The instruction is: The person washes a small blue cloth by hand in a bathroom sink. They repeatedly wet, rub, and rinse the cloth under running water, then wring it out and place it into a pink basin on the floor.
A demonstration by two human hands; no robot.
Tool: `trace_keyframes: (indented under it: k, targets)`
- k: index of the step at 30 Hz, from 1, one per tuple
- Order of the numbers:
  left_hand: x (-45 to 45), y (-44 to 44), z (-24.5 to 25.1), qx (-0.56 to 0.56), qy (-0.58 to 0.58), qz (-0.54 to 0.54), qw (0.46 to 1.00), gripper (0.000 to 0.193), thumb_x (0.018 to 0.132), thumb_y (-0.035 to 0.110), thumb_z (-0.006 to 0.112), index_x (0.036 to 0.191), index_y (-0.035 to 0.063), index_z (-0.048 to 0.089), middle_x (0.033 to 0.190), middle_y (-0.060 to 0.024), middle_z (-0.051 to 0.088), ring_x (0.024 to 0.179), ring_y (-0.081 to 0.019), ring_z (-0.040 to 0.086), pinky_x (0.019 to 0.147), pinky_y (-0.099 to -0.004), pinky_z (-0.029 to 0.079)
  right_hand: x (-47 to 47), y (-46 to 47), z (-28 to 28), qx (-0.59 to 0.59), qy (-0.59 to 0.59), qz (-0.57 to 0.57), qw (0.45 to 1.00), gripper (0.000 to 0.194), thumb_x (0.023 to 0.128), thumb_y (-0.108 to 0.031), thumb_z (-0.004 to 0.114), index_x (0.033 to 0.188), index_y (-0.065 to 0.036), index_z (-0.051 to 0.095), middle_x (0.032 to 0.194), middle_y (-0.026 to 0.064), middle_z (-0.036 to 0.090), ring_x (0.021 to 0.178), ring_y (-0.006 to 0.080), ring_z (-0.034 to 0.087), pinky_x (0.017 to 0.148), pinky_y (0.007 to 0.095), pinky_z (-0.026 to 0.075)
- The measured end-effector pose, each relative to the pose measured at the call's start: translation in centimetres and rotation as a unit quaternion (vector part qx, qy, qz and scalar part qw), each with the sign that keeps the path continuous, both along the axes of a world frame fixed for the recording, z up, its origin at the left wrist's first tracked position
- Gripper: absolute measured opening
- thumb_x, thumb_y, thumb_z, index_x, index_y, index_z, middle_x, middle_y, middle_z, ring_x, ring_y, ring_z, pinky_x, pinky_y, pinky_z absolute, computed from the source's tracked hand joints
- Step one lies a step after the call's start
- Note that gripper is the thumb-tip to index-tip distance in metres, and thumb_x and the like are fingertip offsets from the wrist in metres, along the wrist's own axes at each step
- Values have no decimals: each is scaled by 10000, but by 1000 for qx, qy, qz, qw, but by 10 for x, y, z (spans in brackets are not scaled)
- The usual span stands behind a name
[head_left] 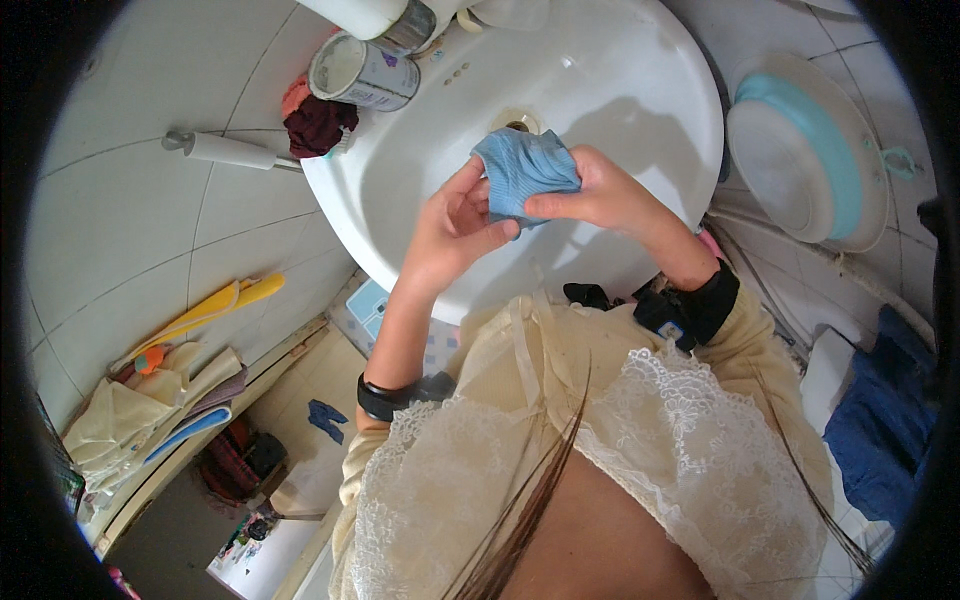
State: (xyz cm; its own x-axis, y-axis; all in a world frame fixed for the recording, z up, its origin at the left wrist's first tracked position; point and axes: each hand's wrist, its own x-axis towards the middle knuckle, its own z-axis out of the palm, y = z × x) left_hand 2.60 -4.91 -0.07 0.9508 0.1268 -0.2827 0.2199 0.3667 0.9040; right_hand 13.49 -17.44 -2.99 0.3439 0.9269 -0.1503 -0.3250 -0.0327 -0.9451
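A blue ribbed cloth (pixel 525 172), bunched up, is held between both hands above a white ceramic washbasin (pixel 450 292). My left hand (pixel 469 221) grips its left side, fingertips at the upper left corner and thumb near the lower edge. On the cloth's right side, my right hand (pixel 596 191) pinches it with the thumb across the front; its other fingers are mostly hidden behind. Just beyond the cloth lies the basin's drain (pixel 517 124), partly covered by it. Shadows of the hands fall on the basin's wall.
An open tin (pixel 382 79) and a dark red cloth (pixel 319 126) rest on the basin's left rim. A white-handled rod (pixel 229 150) juts from the left wall. A collapsible white and turquoise basin (pixel 780 169) hangs at right. Towels (pixel 127 420) hang at lower left.
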Motion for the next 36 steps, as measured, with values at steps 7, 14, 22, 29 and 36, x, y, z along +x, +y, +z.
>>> trace_keyframes:
  k: [7, 14, 22, 29, 36]
  targets:
    - [0, -4, -3, 6, -29, -31, 999, 558, 605, -85, 518, 1105, -1, 284, 989, -78, 425, 915, -154, 406, 752, -272, 355, 0, 2, -1, -2, 40, -15, 999, 288, 585, -171, 621, 792, -6, 508, 686, 31, 524, 617, 87, 475, 576, 211, 391]
    - [0, 0, 1, 86, 43, 29, 995, 434, 657, -84, 478, 1059, -38, 322, 953, -73, 425, 831, -127, 444, 700, -242, 382, 1, 1, -6, -12, -62, 26, 998, 333, 606, -181, 607, 851, 5, 479, 735, 37, 523, 659, 101, 464, 617, 232, 382]
    - [5, -3, -1, 134, 42, 39, 989, 405, 666, -71, 479, 1046, -47, 338, 854, -54, 465, 762, -95, 455, 641, -214, 402, -1, 3, -5, -83, -10, 20, 996, 285, 673, -178, 547, 879, 1, 466, 748, 38, 521, 651, 84, 443, 601, 234, 383]
    - [5, -2, -3, 182, 26, 78, 980, 364, 659, -67, 490, 1004, -49, 374, 821, -54, 479, 726, -86, 462, 611, -210, 405, -3, 4, -10, -20, -42, -32, 998, 194, 708, -135, 498, 827, 16, 478, 686, 38, 510, 607, 76, 434, 545, 237, 384]
    - [6, -6, 0, 131, 27, 72, 988, 364, 656, -67, 491, 1001, -39, 378, 808, -57, 482, 648, -90, 479, 557, -205, 406, -3, 7, -12, -26, -39, -44, 998, 223, 705, -183, 510, 814, 10, 491, 645, 32, 502, 556, 71, 428, 501, 221, 369]
